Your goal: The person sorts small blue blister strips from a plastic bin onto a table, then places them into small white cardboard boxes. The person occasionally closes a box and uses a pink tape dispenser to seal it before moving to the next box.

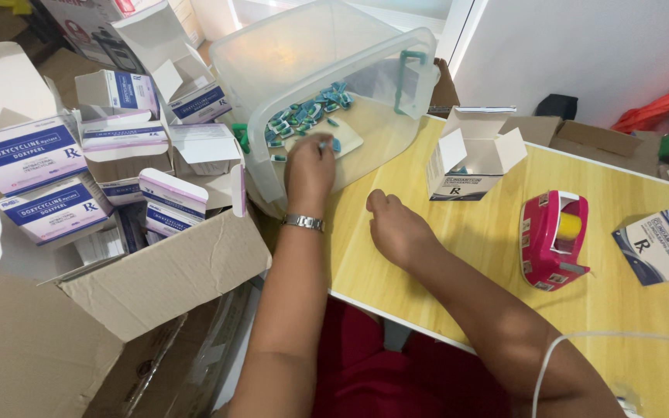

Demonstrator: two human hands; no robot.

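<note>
Capsules (303, 116), blue and green, lie heaped inside the clear plastic bin (396, 147) tilted on its side at the table's (443, 255) edge. My left hand (310, 166) reaches in, fingertips pinching what looks like one or two capsules. My right hand (396, 228) rests loosely curled and empty on the table. I'm mid-pick; next calls for a careful lift clear of the bin's rim.
</note>
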